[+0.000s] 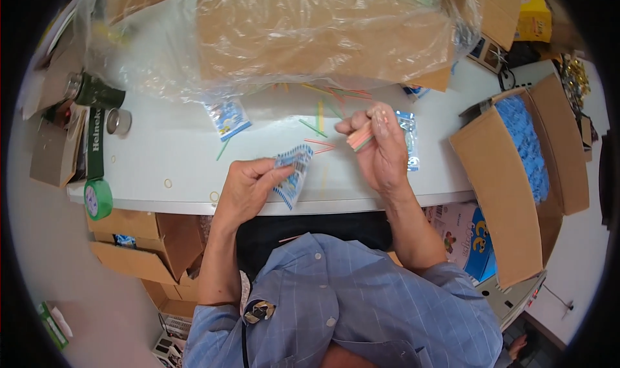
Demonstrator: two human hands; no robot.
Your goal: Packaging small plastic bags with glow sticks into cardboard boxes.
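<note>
My left hand (244, 188) pinches a blue-and-white plastic packet (296, 169) just above the table's front edge. Its contents, if any, cannot be made out. To the right, my raised right hand (387, 150) is closed around a short bundle of thin coloured sticks (360, 137), mostly pink and orange with some green; their ends point toward the packet. Loose sticks of the same kind (321, 117) lie scattered on the white table (161, 164) between and beyond my hands. A similar packet (227, 118) lies at the left, and another packet (412, 150) is partly behind my right hand.
A big plastic-lined carton (323, 42) with more sticks fills the far side. At right, an open cardboard box (496, 194) holds blue packets (524, 145). Green tape (98, 199), a dark green flask (100, 92), a metal cup (119, 121) and rubber bands (214, 196) are at left.
</note>
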